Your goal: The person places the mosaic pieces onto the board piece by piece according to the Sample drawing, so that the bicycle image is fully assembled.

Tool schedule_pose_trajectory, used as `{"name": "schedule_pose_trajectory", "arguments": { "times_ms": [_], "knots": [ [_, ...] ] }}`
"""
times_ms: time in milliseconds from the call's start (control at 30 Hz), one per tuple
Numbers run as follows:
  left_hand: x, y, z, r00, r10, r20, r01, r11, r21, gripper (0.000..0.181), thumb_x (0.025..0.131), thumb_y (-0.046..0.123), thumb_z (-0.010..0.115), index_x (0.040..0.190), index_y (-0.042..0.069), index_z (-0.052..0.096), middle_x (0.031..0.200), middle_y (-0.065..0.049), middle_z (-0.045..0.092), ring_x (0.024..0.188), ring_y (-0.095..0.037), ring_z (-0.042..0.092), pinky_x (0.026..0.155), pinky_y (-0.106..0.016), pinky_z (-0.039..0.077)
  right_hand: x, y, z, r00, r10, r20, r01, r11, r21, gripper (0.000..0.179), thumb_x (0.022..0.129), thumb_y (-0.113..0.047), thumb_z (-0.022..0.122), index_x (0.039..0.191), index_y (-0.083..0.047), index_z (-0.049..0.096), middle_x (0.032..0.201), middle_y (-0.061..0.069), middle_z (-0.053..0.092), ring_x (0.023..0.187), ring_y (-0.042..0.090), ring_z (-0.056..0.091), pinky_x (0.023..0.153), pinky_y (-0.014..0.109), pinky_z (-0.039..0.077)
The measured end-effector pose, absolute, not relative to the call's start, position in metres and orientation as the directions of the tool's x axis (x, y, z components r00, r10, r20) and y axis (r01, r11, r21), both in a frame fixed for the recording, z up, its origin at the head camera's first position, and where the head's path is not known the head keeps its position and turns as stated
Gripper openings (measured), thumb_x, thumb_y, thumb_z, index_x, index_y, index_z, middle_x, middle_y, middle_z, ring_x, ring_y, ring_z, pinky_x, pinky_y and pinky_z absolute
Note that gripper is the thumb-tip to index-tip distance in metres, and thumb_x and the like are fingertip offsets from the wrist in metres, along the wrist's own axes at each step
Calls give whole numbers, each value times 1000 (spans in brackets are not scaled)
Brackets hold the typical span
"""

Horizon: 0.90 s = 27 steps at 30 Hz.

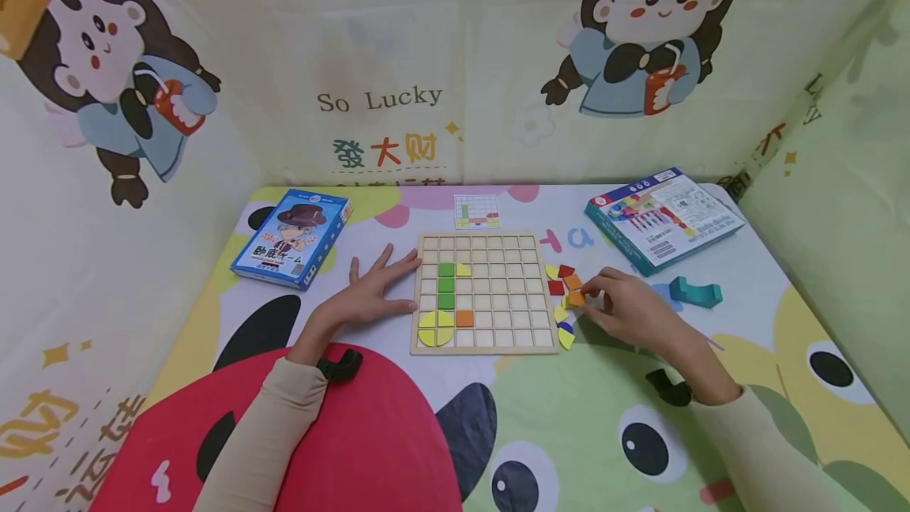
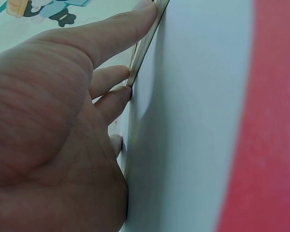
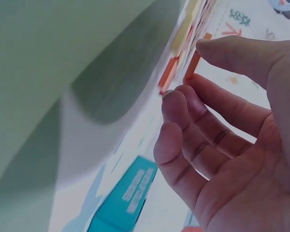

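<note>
A wooden grid board (image 1: 486, 352) lies flat on the table. My left hand (image 1: 366, 295) has its fingers spread, with thumb and fingertips at the board's left edge. In the grid sit several green square tiles (image 1: 445, 284) in a column, a yellow piece (image 1: 464, 269), yellow quarter-circle tiles (image 1: 436, 328) forming a disc, and an orange square tile (image 1: 464, 318). Right of the board, my right hand (image 1: 633, 306) pinches another orange tile (image 3: 195, 60) between thumb and index finger, its other fingers bent. Loose tiles, including a red one (image 1: 556, 288), lie beside it.
A small pattern card (image 1: 477, 210) lies behind the board. To the left is a blue game box (image 1: 291, 239); at the back right, a teal-edged box (image 1: 664, 220). A teal notched block (image 1: 696, 292) rests right of my right hand. Printed cloth walls surround the table.
</note>
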<state>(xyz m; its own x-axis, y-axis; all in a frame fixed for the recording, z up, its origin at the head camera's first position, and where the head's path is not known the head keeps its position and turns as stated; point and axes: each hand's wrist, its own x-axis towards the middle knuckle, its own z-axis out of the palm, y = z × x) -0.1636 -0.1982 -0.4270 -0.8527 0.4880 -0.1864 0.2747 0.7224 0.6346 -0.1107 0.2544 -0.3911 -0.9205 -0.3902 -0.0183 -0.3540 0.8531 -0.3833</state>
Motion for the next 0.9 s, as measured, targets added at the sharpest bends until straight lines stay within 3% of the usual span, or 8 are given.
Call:
{"name": "schedule_pose_trajectory", "arguments": {
  "times_ms": [400, 900],
  "knots": [
    [-161, -198, -425, -858, 481, -179, 271, 722, 637, 87, 95, 43, 76, 168, 26, 32, 180, -2, 21, 168, -38, -10, 119, -76, -26, -110, 220, -395, -891, -454, -10, -411, 816, -407, 27, 93, -21, 81, 115, -7, 76, 102, 6, 68, 76, 10, 54, 61, 20, 46],
    [-162, -198, -426, -857, 484, -174, 277, 719, 637, 87, 95, 43, 75, 168, 27, 31, 180, -1, 21, 168, -38, -10, 119, -77, -26, -110, 189, -399, -861, -507, 21, -478, 795, -374, 28, 92, -26, 83, 113, -9, 77, 108, 4, 71, 87, 12, 60, 77, 29, 59]
  ]
}}
